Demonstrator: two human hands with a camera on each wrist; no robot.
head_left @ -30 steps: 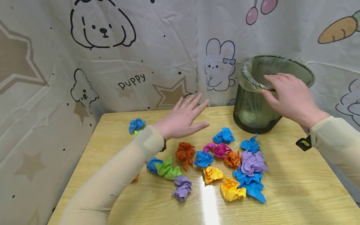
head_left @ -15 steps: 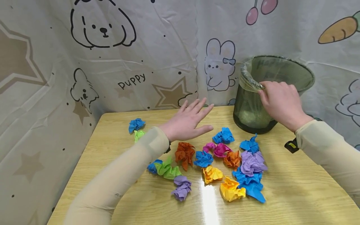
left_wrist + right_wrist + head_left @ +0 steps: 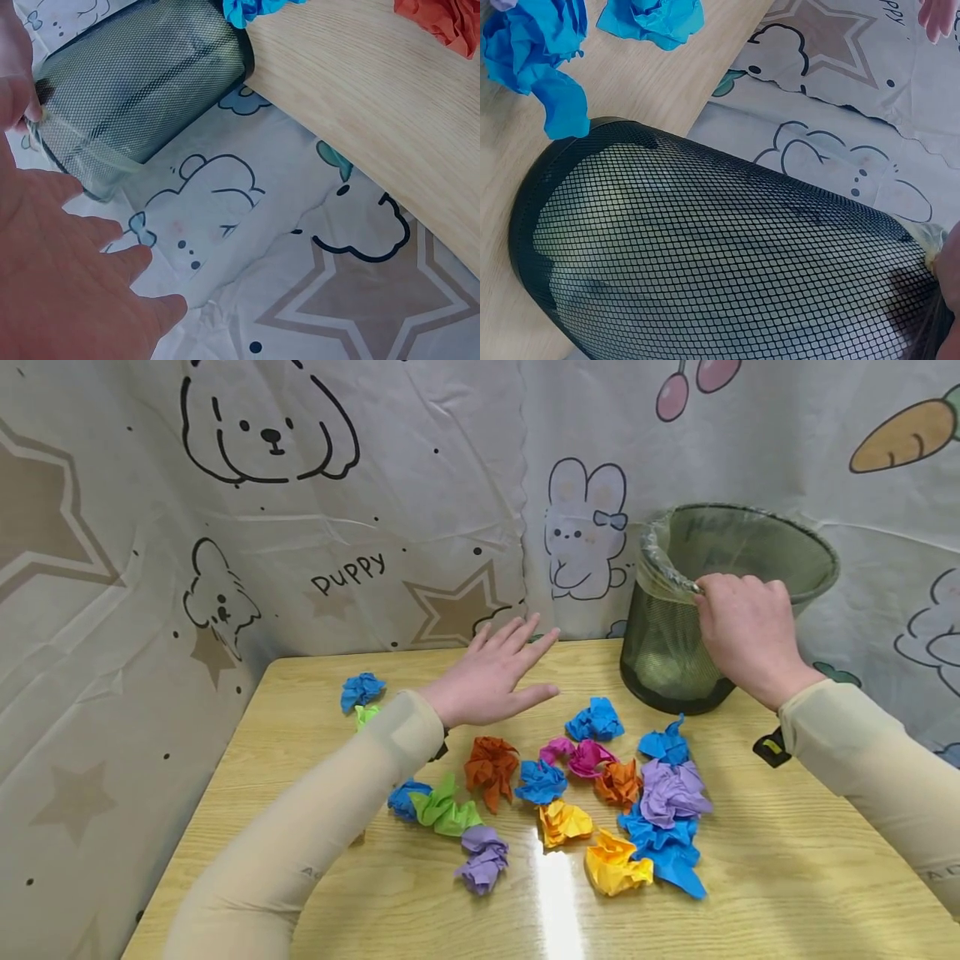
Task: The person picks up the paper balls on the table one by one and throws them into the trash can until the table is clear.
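Observation:
A dark mesh wastebasket [image 3: 667, 652], lined with a clear bag, stands at the back right of the table. My right hand [image 3: 750, 631] grips its near rim, fingers curled over the edge and the bag's fold. With fingers spread, my left hand [image 3: 491, 681] hovers over the table's back middle, holding nothing. Below and right of it lie crumpled paper balls: a blue one [image 3: 595, 720], a magenta one [image 3: 588, 758], a dark orange one [image 3: 491, 770] and a purple one [image 3: 675, 793]. The wastebasket's mesh side [image 3: 727, 255] fills much of the right wrist view.
More crumpled paper lies nearer me, including a yellow ball [image 3: 618, 864], a green one [image 3: 446, 810] and a purple one [image 3: 482, 860]. Another blue ball [image 3: 362, 691] sits at the back left. A printed curtain [image 3: 450, 485] hangs behind the wooden table [image 3: 787, 877].
My right hand has come down from over the wastebasket's opening and taken hold of its near rim. The left hand shifted slightly right, then back. The paper balls stay put.

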